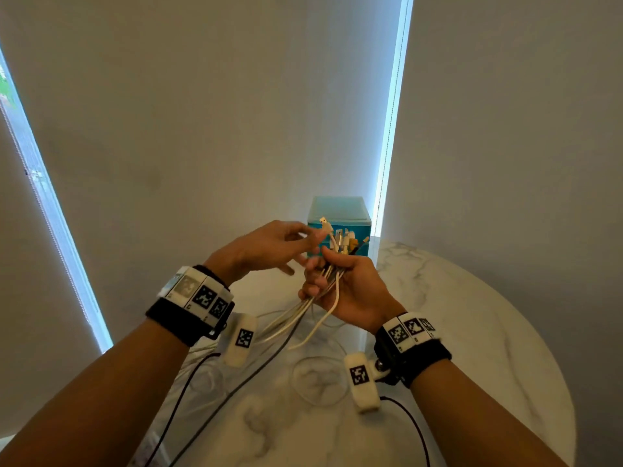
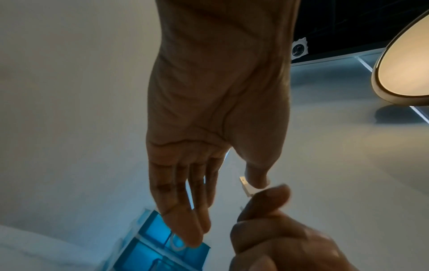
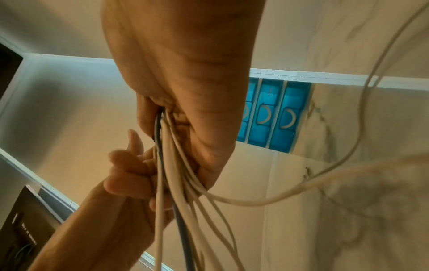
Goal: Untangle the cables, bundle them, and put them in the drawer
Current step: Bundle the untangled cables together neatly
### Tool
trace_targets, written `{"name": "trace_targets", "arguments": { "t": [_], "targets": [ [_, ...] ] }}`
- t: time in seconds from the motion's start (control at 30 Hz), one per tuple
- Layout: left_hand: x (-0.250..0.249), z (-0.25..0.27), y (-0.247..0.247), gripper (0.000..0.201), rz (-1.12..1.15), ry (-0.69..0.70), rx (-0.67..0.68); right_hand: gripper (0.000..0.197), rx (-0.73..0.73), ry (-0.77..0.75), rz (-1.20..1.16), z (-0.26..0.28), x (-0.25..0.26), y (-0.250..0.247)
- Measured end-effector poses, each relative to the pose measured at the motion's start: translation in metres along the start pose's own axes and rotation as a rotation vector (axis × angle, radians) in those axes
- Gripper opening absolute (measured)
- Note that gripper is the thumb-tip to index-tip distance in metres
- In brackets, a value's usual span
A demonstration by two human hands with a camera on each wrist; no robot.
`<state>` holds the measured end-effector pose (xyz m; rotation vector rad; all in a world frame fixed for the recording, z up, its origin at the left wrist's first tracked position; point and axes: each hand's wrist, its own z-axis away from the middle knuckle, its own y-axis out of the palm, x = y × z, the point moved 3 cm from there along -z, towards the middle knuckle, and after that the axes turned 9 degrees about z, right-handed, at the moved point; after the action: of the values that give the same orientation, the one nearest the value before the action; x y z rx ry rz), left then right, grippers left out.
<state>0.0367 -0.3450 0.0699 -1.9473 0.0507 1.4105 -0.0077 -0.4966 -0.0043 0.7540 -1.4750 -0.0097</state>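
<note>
My right hand (image 1: 350,284) grips a bundle of cables (image 1: 296,318), mostly white with one dark, held above the marble table (image 1: 472,325). Several plug ends (image 1: 344,239) stick up out of the fist. My left hand (image 1: 269,246) pinches a white USB plug (image 1: 324,224) just above them, thumb against it in the left wrist view (image 2: 246,185). The right wrist view shows the cables (image 3: 171,183) running down out of the right hand (image 3: 185,91), with the left hand (image 3: 130,174) beside them. A blue drawer unit (image 1: 338,210) stands at the table's far edge, its drawers shut (image 3: 285,113).
The cables' loose ends trail in loops on the table (image 1: 320,379) below my hands. Thin black wires (image 1: 188,392) run from the wrist cameras. Grey blinds (image 1: 236,112) hang behind the table. A round lamp (image 2: 406,64) shows overhead.
</note>
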Motion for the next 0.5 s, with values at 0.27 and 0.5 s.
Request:
{"name": "trace_targets", "arguments": {
  "t": [0.27,0.5],
  "targets": [
    [0.041,0.028,0.008,0.083,0.038,-0.273,0.353,0.061,0.011,-0.042,-0.208,0.0,-0.017,-0.013],
    [0.061,0.024,0.021,0.051,-0.246,-0.172,0.447,0.039,-0.079,-0.112,-0.013,-0.006,-0.016,-0.015]
  ]
}}
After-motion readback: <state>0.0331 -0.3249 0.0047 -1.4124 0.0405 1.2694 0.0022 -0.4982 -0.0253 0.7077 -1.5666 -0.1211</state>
